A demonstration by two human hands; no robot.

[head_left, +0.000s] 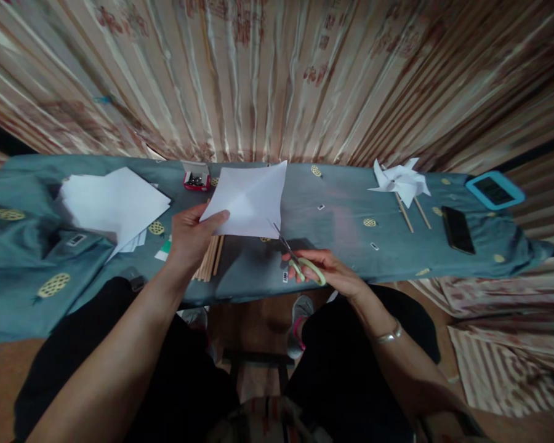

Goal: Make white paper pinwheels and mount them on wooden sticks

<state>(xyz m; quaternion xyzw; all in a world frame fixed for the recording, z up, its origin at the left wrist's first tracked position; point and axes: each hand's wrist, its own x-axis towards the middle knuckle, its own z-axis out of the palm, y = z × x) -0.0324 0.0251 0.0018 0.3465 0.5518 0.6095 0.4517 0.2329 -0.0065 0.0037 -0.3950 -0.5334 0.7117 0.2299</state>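
The left hand [191, 237] pinches a square white paper sheet [249, 200] — smooth, faintly creased — at frame centre; the right hand [335, 271] grips green-handled metal scissors [290, 251], tips at the sheet's lower-right edge. Slim wooden sticks [207, 258] lie below; a paper pinwheel [401, 178] (pointed blades) sits at right. Beneath, teal pineapple-print cloth [300, 197]; behind, shiny pleated curtains [277, 80].

Beige pleated fabric curtain with reddish-brown print [268, 80] sweeping across backdrop; long narrow teal cloth-draped table [346, 191] before it; brown floor [9, 375] below, light dim!
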